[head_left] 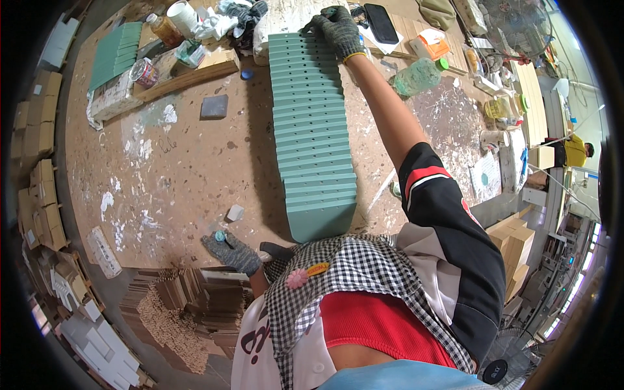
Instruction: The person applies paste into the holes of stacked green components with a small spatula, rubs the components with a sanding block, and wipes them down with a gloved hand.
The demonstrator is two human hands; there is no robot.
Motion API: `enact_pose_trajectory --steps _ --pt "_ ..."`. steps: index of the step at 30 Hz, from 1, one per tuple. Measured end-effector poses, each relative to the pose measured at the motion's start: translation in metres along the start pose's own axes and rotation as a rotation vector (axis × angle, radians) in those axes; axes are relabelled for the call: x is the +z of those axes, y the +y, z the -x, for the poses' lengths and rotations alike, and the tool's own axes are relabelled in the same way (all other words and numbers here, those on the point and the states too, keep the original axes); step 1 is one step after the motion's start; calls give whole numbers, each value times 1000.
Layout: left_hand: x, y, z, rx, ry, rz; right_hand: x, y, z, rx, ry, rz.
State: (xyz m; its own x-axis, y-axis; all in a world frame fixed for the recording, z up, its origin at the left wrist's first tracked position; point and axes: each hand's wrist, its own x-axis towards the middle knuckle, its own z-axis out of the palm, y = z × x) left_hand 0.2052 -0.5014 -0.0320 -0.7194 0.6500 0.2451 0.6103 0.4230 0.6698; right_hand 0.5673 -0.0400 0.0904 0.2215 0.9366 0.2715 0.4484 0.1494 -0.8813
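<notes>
Head cam: big paint-spattered table (pixel 175 195), and on it a long row of overlapping green boards (pixel 315 140) running from the gloved right hand (pixel 335 31) back toward the body. Honestly can't tell if that hand's gripping the far end or just resting there. Green-capped bottle (pixel 417 78) sits near its wrist, to the right. Pale block (pixel 235 212)'s just beyond the gloved left hand (pixel 233 252), which is pinching a tiny teal piece (pixel 220 236).

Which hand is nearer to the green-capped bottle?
Right. The right hand is beyond and left of the bottle, at the far end of the green stack; the left hand is much farther left, at the near table edge.
</notes>
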Motion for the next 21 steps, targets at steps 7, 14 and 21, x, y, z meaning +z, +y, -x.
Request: enact_pose_trajectory --steps 7,14,21 --pt "-3 4 0 -9 -33 -64 0 -2 3 -50 50 7" --pt "-5 11 -1 6 -17 -73 6 -22 -14 114 16 -411" --pt "-4 5 -2 47 -1 -93 30 -44 -21 109 -153 -425"
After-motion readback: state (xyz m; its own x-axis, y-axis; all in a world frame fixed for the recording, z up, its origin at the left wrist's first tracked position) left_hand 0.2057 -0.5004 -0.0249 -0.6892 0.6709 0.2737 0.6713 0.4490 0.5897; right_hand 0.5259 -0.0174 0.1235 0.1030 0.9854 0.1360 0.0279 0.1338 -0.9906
